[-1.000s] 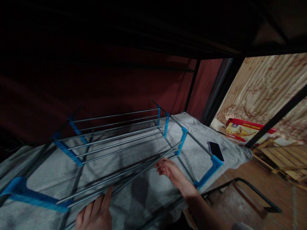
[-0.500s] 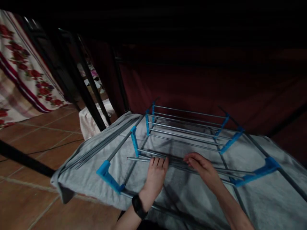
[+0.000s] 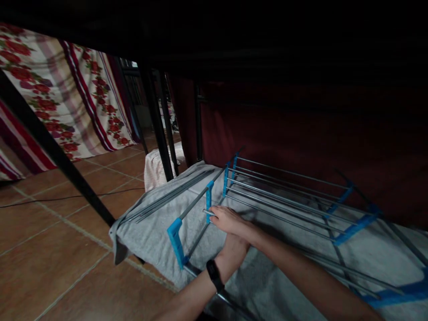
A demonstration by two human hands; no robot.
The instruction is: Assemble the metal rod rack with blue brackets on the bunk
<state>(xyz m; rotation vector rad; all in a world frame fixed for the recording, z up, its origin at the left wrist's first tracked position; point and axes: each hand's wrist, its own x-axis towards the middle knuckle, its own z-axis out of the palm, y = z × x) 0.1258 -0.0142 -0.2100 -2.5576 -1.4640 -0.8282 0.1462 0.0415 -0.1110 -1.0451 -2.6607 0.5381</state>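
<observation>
My right hand (image 3: 230,221) reaches across over my left, its fingers closed around the end of a thin metal rod (image 3: 206,211) beside a blue plastic bracket (image 3: 209,196). Beneath it is my left hand (image 3: 236,250), with a black watch on its wrist; its fingers are hidden by my right hand. Both hands are inside a partly built rack of grey tubes (image 3: 195,201) and blue brackets, lying on a grey blanket (image 3: 157,240). More loose rods (image 3: 361,274) stretch from under my right forearm toward the blue bracket (image 3: 401,292) at right.
Several loose rods (image 3: 170,196) lie along the blanket's left side. Farther back, rods (image 3: 284,189) span two pairs of blue brackets. Black bed-frame posts (image 3: 157,120) stand at left, a dark red curtain (image 3: 284,133) hangs behind, and a dark overhang covers the top.
The view has turned left. My right hand has moved from the rods' middle across my left hand to the rod's left end, and closed on it.
</observation>
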